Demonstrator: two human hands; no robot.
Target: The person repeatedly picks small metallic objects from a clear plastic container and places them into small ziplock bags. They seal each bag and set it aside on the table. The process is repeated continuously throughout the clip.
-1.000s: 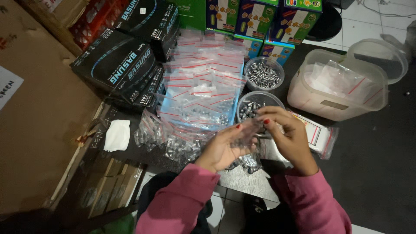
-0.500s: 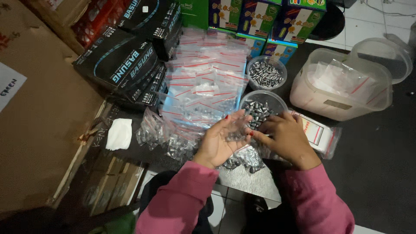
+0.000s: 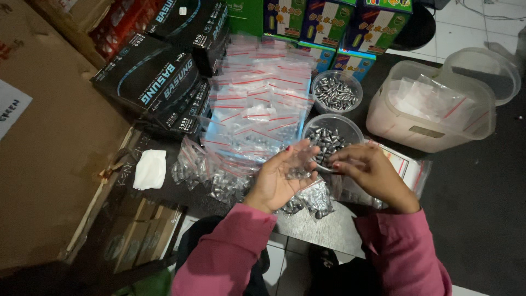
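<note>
- Left hand [image 3: 279,178] palm up and open, fingers spread, cradling a small clear bag [image 3: 298,167] with a few grey metal pellets inside.
- Right hand [image 3: 370,172] just beside it, fingers curled loosely toward the bag's edge; whether fingertips actually pinch the plastic cannot be told.
- Both hands in pink sleeves, hovering close above the near edge of a dark table [image 3: 476,181].
- Directly behind the hands, nearly touching the fingertips: a round clear bowl [image 3: 331,137] holding grey pellets.
- Further back, a second round bowl of pellets [image 3: 335,90].
- Under and just left of the left hand: a heap of filled small bags [image 3: 219,178], bulging with pellets.
- Behind that heap, a spread of empty clear zip bags with red seal lines [image 3: 257,98].
- To the right, well apart from the hands: a large translucent tub [image 3: 433,109] with more empty bags inside, its lid [image 3: 485,68] leaning behind it.
- Flat packet of bags [image 3: 408,167] lying beside the right wrist.
- Left of the bag heap, a folded white tissue [image 3: 149,169].
- Back left, stacked black cartons [image 3: 156,82]; back centre, colourful green and blue boxes [image 3: 323,22].
- Far left, a big brown cardboard box [image 3: 49,153].
- White tiled floor [image 3: 471,24] visible at top right and below the table edge.
</note>
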